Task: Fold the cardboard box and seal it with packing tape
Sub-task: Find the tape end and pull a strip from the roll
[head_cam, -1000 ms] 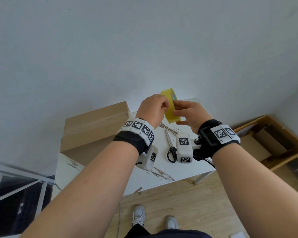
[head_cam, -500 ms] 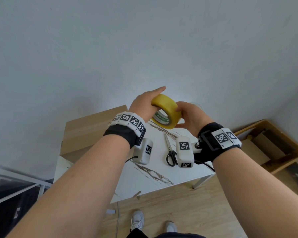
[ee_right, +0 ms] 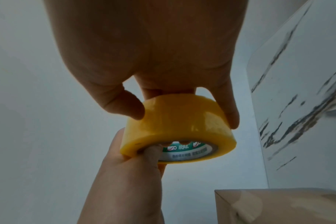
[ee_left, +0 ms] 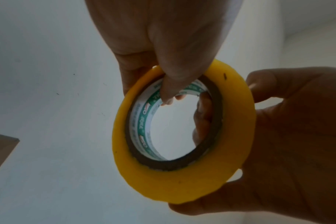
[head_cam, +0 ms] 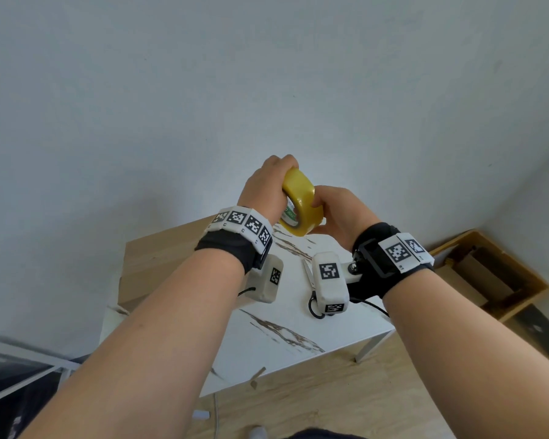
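Observation:
I hold a yellow packing tape roll (head_cam: 301, 205) in both hands, up in the air above the table. My left hand (head_cam: 271, 185) grips its upper left rim, with the thumb hooked into the core (ee_left: 169, 91). My right hand (head_cam: 333, 210) curls round the right and lower side, thumb and fingers on the outer band (ee_right: 175, 121). The green-printed core faces the left wrist camera. The closed cardboard box (head_cam: 159, 258) stands on the table's left part, below and left of my hands.
Black-handled scissors (head_cam: 311, 293) lie on the white marble-patterned table (head_cam: 267, 337), partly hidden by my right wrist camera. A wooden crate (head_cam: 495, 274) with cardboard pieces sits on the floor at right. A white metal frame (head_cam: 13, 375) stands at lower left.
The roll has turned and tilted in my hands. My left fingers, straight over the roll half a second ago, now curl round its rim. My right hand has shifted its hold lower round the roll.

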{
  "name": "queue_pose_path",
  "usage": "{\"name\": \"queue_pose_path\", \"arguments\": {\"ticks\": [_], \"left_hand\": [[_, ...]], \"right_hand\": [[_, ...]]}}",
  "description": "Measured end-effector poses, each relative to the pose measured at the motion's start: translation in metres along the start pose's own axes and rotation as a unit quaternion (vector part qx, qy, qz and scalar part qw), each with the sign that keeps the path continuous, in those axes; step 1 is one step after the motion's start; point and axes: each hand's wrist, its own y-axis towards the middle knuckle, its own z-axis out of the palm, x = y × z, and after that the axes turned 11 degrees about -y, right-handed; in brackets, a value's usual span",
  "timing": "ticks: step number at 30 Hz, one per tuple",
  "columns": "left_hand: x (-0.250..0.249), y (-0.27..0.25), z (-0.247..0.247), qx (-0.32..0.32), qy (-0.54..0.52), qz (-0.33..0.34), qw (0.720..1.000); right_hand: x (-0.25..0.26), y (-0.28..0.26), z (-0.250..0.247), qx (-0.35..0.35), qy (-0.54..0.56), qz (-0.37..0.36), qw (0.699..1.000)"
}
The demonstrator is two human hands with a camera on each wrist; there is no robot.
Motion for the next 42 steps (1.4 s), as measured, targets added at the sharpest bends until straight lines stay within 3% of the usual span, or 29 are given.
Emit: {"name": "queue_pose_path", "arguments": {"ticks": [12,18,33,42], "left_hand": [[0.015,-0.001,-0.034,0.002,0.015,0.016,1.000],[0.016,-0.001,-0.041,-0.005,0.030,0.025,0.999],[0.029,0.002,-0.048,0.001,0.045,0.029,0.999],[0.032,0.004,-0.049,0.009,0.051,0.029,0.998]], "right_hand": [[0.010,-0.004,0.038,-0.032,-0.032,-0.039,0.998],[0.026,-0.002,0.054,-0.072,-0.021,0.032,0.997],[0.019,-0.001,0.070,-0.066,-0.023,-0.041,0.997],[0.023,-0.001,0.072,-0.074,-0.014,-0.028,0.997]]}}
